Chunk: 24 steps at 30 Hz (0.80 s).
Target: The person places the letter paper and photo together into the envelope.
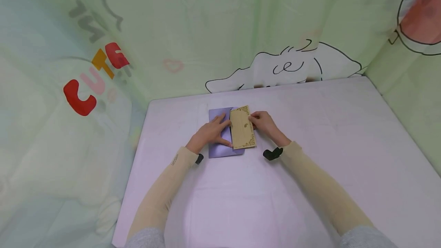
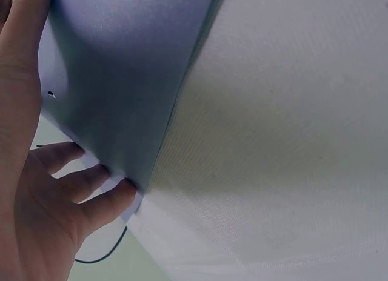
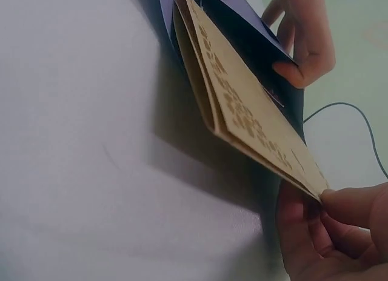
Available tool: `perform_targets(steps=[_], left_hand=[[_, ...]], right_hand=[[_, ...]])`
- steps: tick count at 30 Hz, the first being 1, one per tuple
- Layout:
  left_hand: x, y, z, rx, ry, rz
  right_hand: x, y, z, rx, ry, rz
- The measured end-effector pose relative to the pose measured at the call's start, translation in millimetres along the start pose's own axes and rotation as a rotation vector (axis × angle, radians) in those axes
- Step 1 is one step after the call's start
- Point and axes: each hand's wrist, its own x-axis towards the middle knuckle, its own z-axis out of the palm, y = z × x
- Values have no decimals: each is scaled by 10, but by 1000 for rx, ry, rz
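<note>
A purple envelope (image 1: 220, 151) lies on the table with its mouth to the right. My left hand (image 1: 209, 132) spreads over it, gripping near the mouth with thumb and fingers apart; the right wrist view shows the purple flap lifted there. A folded tan card (image 1: 242, 128) with brown floral corners stands at the mouth, slightly tilted. Its left edge meets the opening and purple shows beneath it; how deep it sits cannot be told. My right hand (image 1: 263, 121) pinches the card's right edge between thumb and fingers, seen closely in the right wrist view.
The pale table (image 1: 227, 209) reaches to a printed curtain (image 1: 193, 30) at the back and left. Black wrist straps (image 1: 273, 153) sit on both sleeves. A thin dark cable (image 3: 354, 105) shows beside the hands in the right wrist view.
</note>
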Motion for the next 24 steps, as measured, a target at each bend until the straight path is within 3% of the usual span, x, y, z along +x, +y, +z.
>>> perform_targets(steps=[11,24], left_hand=[[-8,16,-16,7,-6,1],[-17,22,-15,5,-6,-7]], right_hand=[[-53,-51,24,57,45,39],[-44,-86,145,64,14,78]])
